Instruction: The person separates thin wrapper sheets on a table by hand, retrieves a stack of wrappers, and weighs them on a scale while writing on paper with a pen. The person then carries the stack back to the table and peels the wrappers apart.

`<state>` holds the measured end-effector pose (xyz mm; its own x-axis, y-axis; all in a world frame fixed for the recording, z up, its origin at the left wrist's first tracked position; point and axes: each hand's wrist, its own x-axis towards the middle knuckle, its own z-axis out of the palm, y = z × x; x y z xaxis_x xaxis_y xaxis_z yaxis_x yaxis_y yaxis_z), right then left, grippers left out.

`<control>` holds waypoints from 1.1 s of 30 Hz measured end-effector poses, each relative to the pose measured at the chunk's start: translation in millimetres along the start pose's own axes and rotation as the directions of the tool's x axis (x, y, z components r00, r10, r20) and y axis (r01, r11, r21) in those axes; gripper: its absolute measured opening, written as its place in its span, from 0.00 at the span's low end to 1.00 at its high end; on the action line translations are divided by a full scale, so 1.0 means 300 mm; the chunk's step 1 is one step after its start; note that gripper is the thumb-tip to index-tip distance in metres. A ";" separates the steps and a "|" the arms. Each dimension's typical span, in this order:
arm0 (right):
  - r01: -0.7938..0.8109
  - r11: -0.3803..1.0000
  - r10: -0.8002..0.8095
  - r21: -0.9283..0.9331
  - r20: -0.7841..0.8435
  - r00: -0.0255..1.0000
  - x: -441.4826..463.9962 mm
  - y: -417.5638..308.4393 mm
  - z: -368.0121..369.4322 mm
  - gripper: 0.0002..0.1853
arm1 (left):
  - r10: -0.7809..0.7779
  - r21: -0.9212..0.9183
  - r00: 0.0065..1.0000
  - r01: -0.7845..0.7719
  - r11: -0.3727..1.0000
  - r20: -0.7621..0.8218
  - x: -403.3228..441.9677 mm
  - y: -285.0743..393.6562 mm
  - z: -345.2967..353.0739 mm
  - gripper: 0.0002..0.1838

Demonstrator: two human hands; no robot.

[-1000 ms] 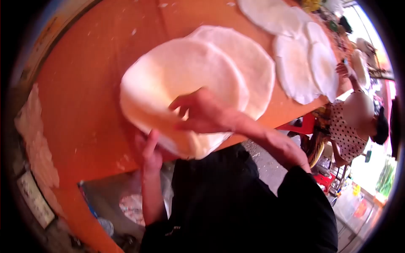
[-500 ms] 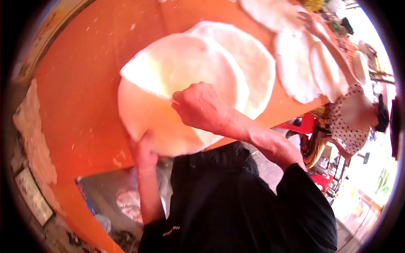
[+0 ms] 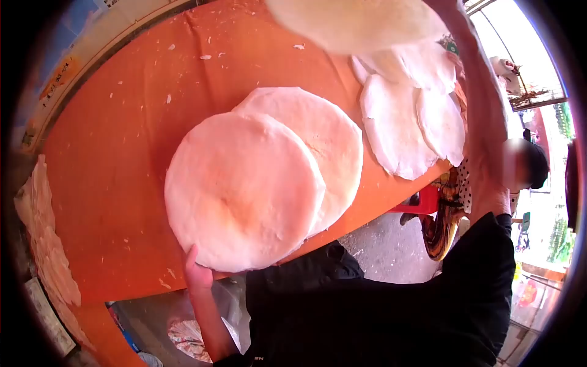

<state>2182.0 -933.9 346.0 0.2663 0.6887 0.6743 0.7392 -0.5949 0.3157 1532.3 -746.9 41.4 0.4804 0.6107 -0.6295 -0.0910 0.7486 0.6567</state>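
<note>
A round, pale, dough-like sheet [image 3: 238, 189] lies in front of me on the orange tabletop [image 3: 110, 202]. It partly covers a second round sheet [image 3: 339, 140] behind it. My left hand [image 3: 199, 274] grips its near left edge, thumb on top, the other fingers hidden. At the top right, my right arm is stretched far out, and the frame edge cuts off most of my right hand [image 3: 449, 7]. A thin round sheet [image 3: 361, 24] hangs in the air from that hand, its upper part out of view. My right fingers do not show.
More pale sheets [image 3: 397, 125] overlap at the table's right end. A person in a dark cap [image 3: 537, 164] is beyond my right arm. A red stool [image 3: 422, 200] stands below the table. Ragged pale scraps [image 3: 46, 238] line the left edge; a plastic bag [image 3: 189, 336] is underneath.
My right hand has peeled the folded-over thin sheet off the front pile and carried it up and right. My left hand stays at the pile's near edge. The other person's reaching arm no longer shows.
</note>
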 end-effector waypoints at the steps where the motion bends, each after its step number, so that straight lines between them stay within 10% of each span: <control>1: 0.131 0.991 -0.134 -0.033 -0.107 0.985 -0.032 0.042 0.095 0.07 | -0.028 -0.081 0.999 0.029 0.996 0.019 0.005 -0.002 -0.011 0.27; 2: 0.255 0.964 -0.265 -0.078 -0.206 0.942 -0.058 0.060 0.150 0.07 | -0.008 -0.055 1.000 0.006 0.998 -0.031 -0.009 0.007 0.004 0.27; 3: -0.033 0.966 0.075 -0.255 0.158 0.985 -0.095 -0.113 0.069 0.06 | -0.008 -0.056 1.000 0.006 0.998 -0.027 -0.021 0.018 0.009 0.27; 4: -0.033 0.966 0.075 -0.258 0.157 0.985 -0.156 -0.159 0.098 0.06 | 0.034 -0.142 0.996 -0.022 0.990 0.079 -0.036 0.025 0.009 0.28; 7: 0.038 0.965 -0.131 0.260 0.350 0.927 -0.429 -0.369 0.243 0.07 | 0.092 -0.228 0.971 -0.040 0.973 0.222 -0.060 0.044 0.020 0.31; 8: 0.005 0.823 -0.178 0.568 0.249 0.952 -0.504 -0.492 0.251 0.07 | 0.110 -0.221 0.948 -0.043 0.974 0.299 -0.072 0.051 0.043 0.32; 10: -0.454 0.584 -0.174 0.673 0.650 0.740 -0.507 -0.864 0.002 0.14 | 0.106 -0.123 0.944 -0.071 0.990 0.312 -0.080 0.041 0.049 0.34; 12: -0.616 0.368 -0.372 0.697 0.717 0.589 -0.525 -1.124 -0.148 0.25 | 0.203 0.007 0.938 -0.214 0.977 0.281 -0.093 0.040 0.142 0.32; 13: -0.469 0.276 -0.402 0.839 0.544 0.736 -0.594 -1.251 -0.177 0.30 | 0.274 0.067 0.910 -0.308 0.949 0.310 -0.094 0.052 0.222 0.32; 16: -0.426 0.276 -0.628 0.861 0.497 0.599 -0.570 -1.330 -0.272 0.27 | 0.269 0.058 0.913 -0.300 0.952 0.306 -0.073 0.058 0.260 0.25; 19: -0.757 0.195 -0.488 0.624 0.731 0.477 -0.584 -1.323 -0.276 0.25 | 0.152 0.027 0.969 -0.161 0.987 0.196 -0.090 0.088 0.242 0.22; 23: -0.430 0.162 -0.395 0.888 0.458 0.796 -0.623 -1.409 -0.321 0.29 | 0.291 0.180 0.951 -0.305 0.935 0.100 -0.121 0.086 0.363 0.25; 26: -0.774 0.087 -0.490 0.627 0.704 0.514 -0.592 -1.372 -0.311 0.20 | 0.283 0.048 0.926 -0.304 0.952 0.250 -0.124 0.122 0.365 0.28; 29: -0.862 -0.176 -0.426 0.476 0.752 0.503 -0.635 -1.354 -0.271 0.15 | 0.230 0.009 0.957 -0.235 0.972 0.176 -0.113 0.125 0.323 0.28; 33: -0.844 0.118 -0.501 0.524 0.765 0.405 -0.616 -1.412 -0.319 0.11 | 0.222 0.080 0.972 -0.228 0.970 0.078 -0.113 0.107 0.275 0.26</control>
<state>1760.5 -848.7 151.6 0.2109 0.8936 -0.3961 0.1867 -0.4346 -0.8810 1585.1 -764.9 118.2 0.5145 0.7399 -0.4335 -0.1283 0.5662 0.8142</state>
